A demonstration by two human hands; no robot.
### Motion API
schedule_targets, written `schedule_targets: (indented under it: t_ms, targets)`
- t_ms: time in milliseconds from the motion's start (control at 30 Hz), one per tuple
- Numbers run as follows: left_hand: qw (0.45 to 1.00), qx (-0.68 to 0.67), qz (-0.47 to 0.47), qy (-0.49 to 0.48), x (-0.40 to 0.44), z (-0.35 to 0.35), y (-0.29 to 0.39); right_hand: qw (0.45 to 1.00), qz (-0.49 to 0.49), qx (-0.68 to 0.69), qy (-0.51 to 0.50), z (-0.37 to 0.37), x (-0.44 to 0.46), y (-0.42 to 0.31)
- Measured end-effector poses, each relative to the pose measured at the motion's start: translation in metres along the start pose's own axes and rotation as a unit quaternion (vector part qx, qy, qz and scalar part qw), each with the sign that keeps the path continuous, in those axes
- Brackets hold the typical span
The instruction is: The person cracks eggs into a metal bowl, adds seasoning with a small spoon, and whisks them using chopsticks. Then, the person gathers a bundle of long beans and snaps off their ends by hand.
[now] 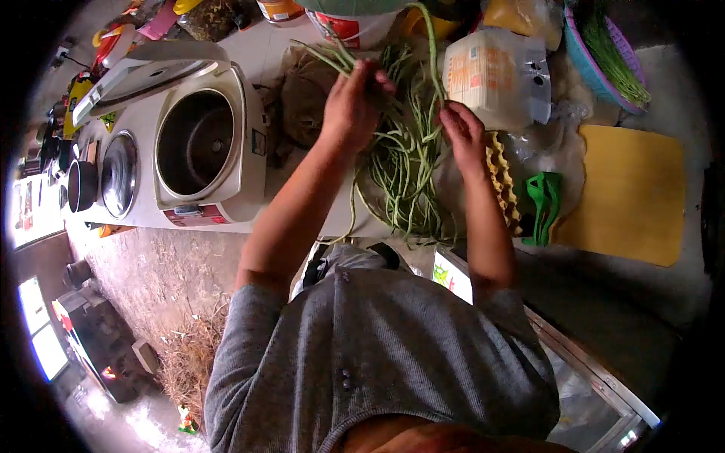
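Observation:
A tangled heap of long green beans lies on the counter in front of me, some hanging towards its near edge. My left hand is closed around several long beans above the heap's left side, their ends sticking out past the fingers at the upper left. On the right, my right hand pinches a single long bean, which rises from the fingertips and curves over at the top. The fingers of my left hand are partly in shadow.
A rice cooker with its lid up stands at left, beside a glass lid and a pot. Rightward are a plastic-wrapped package, egg tray, green plastic item, yellow board and basket of greens.

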State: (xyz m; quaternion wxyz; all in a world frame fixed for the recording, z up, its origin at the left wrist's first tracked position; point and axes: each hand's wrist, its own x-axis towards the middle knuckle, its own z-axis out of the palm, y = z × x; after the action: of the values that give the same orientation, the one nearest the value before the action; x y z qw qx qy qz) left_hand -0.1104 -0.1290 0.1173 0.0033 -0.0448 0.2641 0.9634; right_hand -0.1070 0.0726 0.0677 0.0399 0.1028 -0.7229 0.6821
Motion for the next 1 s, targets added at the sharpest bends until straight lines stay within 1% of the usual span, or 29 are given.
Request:
schedule_targets:
  t_ms: [33,67,100,167,200,233,300,333,367,433,467,500,533,567,600,633,700,733,767,867,900,933,967,1000]
  targets:
    - [0.998,0.020,-0.021,0.064,-0.004,0.013,-0.005,0.999,-0.005,-0.030,-0.018,0.000,-0.003,-0.001]
    - [0.999,-0.014,-0.036,0.026,-0.003,0.016,-0.009,0.999,0.021,-0.029,-0.038,0.000,-0.007,0.000]
    - [0.999,-0.013,-0.035,0.027,-0.003,0.019,-0.010,0.999,0.021,-0.028,-0.039,0.002,-0.011,-0.004]
    - [0.998,0.057,-0.041,0.002,-0.003,0.023,-0.009,0.996,0.001,-0.043,-0.084,0.007,-0.017,-0.012]
    - [0.996,0.071,-0.043,-0.027,0.000,0.024,-0.005,0.994,-0.041,-0.070,-0.079,0.010,-0.020,-0.012]
    - [0.996,0.073,-0.045,-0.025,-0.001,0.026,-0.004,0.994,-0.039,-0.068,-0.079,0.010,-0.021,-0.011]
    - [0.998,-0.001,-0.055,-0.018,-0.004,0.034,0.001,0.982,-0.100,-0.101,-0.125,0.010,-0.027,-0.008]
    - [0.995,0.011,-0.078,-0.064,-0.001,0.033,0.004,0.979,-0.060,-0.130,-0.147,0.010,-0.031,-0.017]
    - [0.995,0.011,-0.081,-0.061,0.002,0.030,0.004,0.979,-0.056,-0.128,-0.146,0.012,-0.034,-0.016]
    - [0.980,-0.022,-0.089,-0.174,0.005,0.035,0.007,0.990,-0.008,-0.096,-0.101,0.014,-0.034,-0.013]
    - [0.983,0.056,-0.098,-0.142,0.000,0.039,0.005,0.990,-0.056,-0.107,-0.077,0.013,-0.035,-0.001]
    - [0.983,0.057,-0.099,-0.142,-0.003,0.047,0.007,0.990,-0.056,-0.106,-0.076,0.017,-0.038,0.003]
    - [0.985,0.074,-0.072,-0.138,-0.005,0.054,0.007,0.980,-0.092,-0.173,0.021,0.025,-0.041,0.004]
    - [0.986,0.091,-0.045,-0.134,-0.006,0.061,0.008,0.956,-0.125,-0.237,0.119,0.031,-0.045,0.008]
    - [0.990,0.068,-0.001,-0.120,-0.006,0.072,0.007,0.956,-0.072,-0.244,0.149,0.034,-0.057,0.026]
    - [0.990,0.068,0.000,-0.121,-0.004,0.077,0.009,0.962,-0.050,-0.228,0.139,0.041,-0.068,0.030]
    - [0.996,-0.019,-0.028,-0.076,0.001,0.086,0.012,0.956,-0.052,-0.279,0.068,0.044,-0.081,0.053]
    - [0.995,0.008,-0.002,-0.096,0.001,0.092,0.013,0.946,-0.067,-0.313,0.039,0.040,-0.085,0.064]
    - [0.995,0.010,-0.001,-0.097,-0.001,0.098,0.016,0.935,-0.081,-0.346,0.011,0.036,-0.089,0.075]
    - [0.995,0.063,0.013,-0.079,-0.008,0.121,0.032,0.929,-0.090,-0.358,0.026,0.029,-0.094,0.109]
    - [0.994,0.065,0.015,-0.081,-0.010,0.127,0.038,0.929,-0.097,-0.356,0.025,0.026,-0.092,0.109]
    - [0.991,0.076,0.031,-0.103,-0.011,0.132,0.044,0.925,-0.068,-0.375,0.001,0.020,-0.095,0.107]
    - [0.987,0.087,0.048,-0.125,-0.013,0.139,0.049,0.925,-0.071,-0.374,0.003,0.018,-0.093,0.107]
    - [0.991,0.063,0.059,-0.101,-0.016,0.153,0.050,0.920,-0.084,-0.382,-0.006,0.017,-0.092,0.107]
